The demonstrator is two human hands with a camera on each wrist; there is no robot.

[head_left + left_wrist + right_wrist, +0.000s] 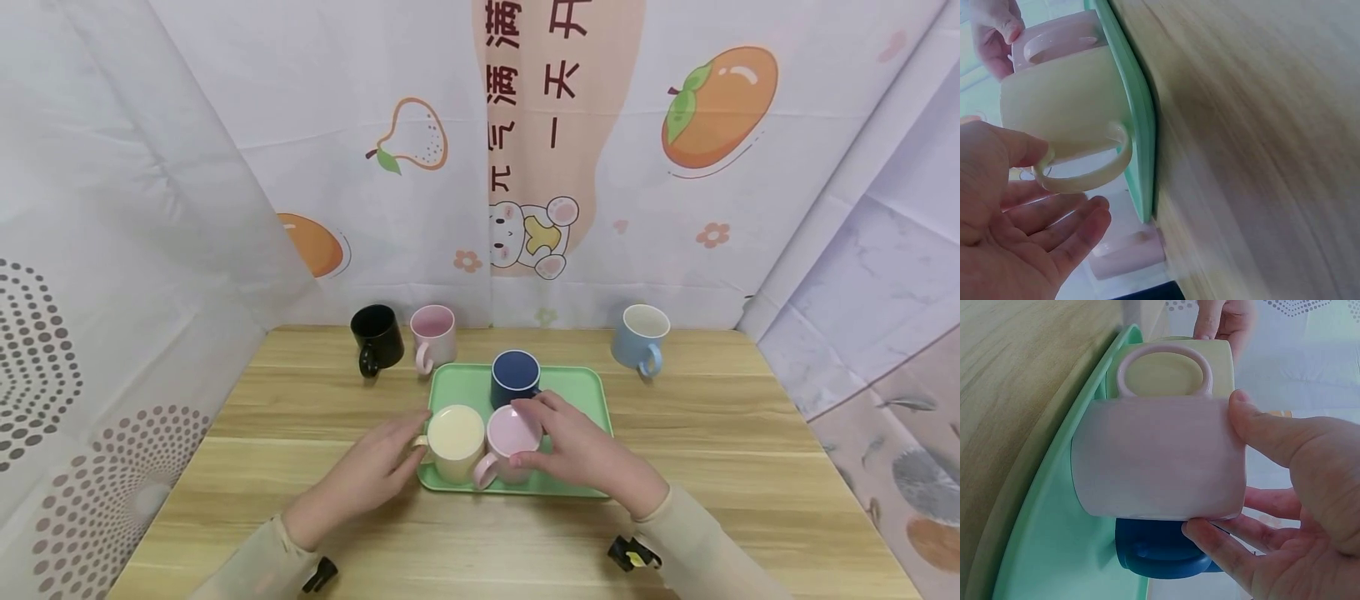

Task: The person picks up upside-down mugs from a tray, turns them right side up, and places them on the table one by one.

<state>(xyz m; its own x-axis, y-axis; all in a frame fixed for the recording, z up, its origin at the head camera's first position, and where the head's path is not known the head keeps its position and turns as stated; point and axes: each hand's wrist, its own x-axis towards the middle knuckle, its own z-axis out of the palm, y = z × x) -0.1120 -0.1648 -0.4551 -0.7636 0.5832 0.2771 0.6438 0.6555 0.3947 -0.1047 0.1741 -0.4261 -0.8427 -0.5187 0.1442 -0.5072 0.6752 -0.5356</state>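
A pale yellow mug stands at the front left of a green tray, its handle pointing left. My left hand is at that handle, thumb and index finger on either side of its top, the other fingers loosely extended in the left wrist view. Beside it on the tray is a pink mug with its handle towards the yellow one. My right hand grips this pink mug near the rim, thumb on one side and fingers on the other. Behind them sits a dark blue mug, partly covered by my right hand.
On the wooden table, a black mug and another pink mug stand behind the tray's left end. A light blue mug stands at the back right. A printed cloth hangs along the table's back edge.
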